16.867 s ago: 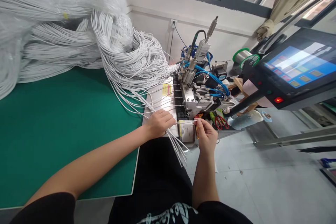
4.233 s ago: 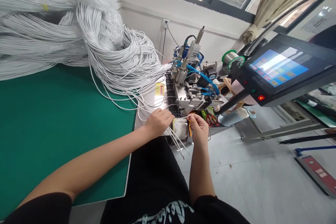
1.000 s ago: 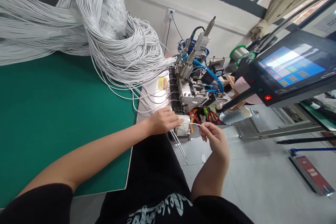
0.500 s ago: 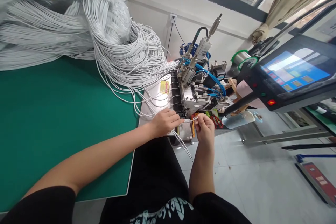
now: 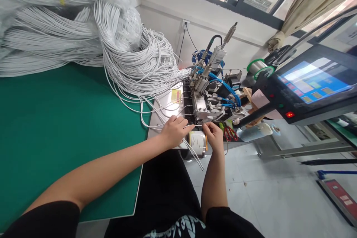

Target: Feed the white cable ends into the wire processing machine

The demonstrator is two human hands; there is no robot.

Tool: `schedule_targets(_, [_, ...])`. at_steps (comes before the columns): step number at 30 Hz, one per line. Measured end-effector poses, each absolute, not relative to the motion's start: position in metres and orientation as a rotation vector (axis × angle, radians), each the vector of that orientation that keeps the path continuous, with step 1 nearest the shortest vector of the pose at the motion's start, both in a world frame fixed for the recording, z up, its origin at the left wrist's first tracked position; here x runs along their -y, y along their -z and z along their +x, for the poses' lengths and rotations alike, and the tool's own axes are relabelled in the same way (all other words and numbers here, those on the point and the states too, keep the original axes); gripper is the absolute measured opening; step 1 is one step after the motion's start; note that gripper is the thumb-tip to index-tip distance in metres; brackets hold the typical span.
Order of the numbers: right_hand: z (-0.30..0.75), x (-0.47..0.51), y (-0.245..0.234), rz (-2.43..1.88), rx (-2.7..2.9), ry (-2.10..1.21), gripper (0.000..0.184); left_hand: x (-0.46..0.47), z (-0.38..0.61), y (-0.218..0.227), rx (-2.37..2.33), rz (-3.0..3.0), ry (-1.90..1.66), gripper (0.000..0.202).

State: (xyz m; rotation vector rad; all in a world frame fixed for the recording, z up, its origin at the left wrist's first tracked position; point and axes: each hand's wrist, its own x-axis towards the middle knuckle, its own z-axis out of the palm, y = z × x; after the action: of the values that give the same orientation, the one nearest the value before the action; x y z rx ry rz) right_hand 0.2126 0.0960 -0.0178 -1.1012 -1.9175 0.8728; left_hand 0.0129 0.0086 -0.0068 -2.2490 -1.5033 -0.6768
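A white cable [image 5: 198, 125] stretches between my two hands at the near end of the metal machine [image 5: 203, 104]. My left hand [image 5: 173, 132] is closed on it, thumb and fingers pinched, over the edge of the machine's white base plate [image 5: 164, 108]. At the cable's end, my right hand [image 5: 213, 135] pinches with thumb and fingertips; the tip itself is hidden by the fingers. Several other white cables run across the plate into the black slotted feed [image 5: 187, 98]. A few loose cable ends [image 5: 196, 156] hang down below my left hand.
A large bundle of white cables [image 5: 139, 59] lies on the green table [image 5: 69, 119]. To the right are a touchscreen panel [image 5: 315, 81], a solder wire spool [image 5: 259, 67], red-handled scissors [image 5: 230, 134] and a plastic bottle [image 5: 255, 131]. A white roll [image 5: 197, 143] sits beneath my hands.
My right hand has moved left, closer to my left hand and the machine's near end. My left hand stays nearly in place. The whole view has shifted slightly.
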Motion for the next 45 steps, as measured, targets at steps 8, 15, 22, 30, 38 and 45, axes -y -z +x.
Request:
schedule_targets(8, [0.206, -0.108, 0.036, -1.01, 1.793, -1.156, 0.029, -0.007, 0.016, 0.008, 1.644, -2.215, 0.617, 0.042])
schedule_targets(15, [0.196, -0.106, 0.049, -1.08, 1.418, -1.473, 0.028, -0.009, 0.016, 0.009, 1.647, -2.201, 0.66, 0.04])
schedule_targets(22, [0.202, -0.091, 0.051, -1.121, 1.396, -1.341, 0.036, -0.008, 0.016, 0.008, 1.617, -2.166, 0.651, 0.026])
schedule_targets(30, [0.238, -0.066, 0.025, -1.236, 1.589, -0.932, 0.038, -0.008, 0.014, 0.007, 1.704, -2.119, 0.779, 0.042])
schedule_targets(38, [0.245, -0.021, -0.03, -0.907, 2.334, -1.125, 0.016, -0.004, 0.011, 0.003, 1.589, -2.181, 0.883, 0.037])
schedule_targets(45, [0.25, -0.013, -0.039, -0.802, 2.456, -1.109, 0.015, -0.006, 0.009, 0.005, 1.512, -2.196, 0.918, 0.031])
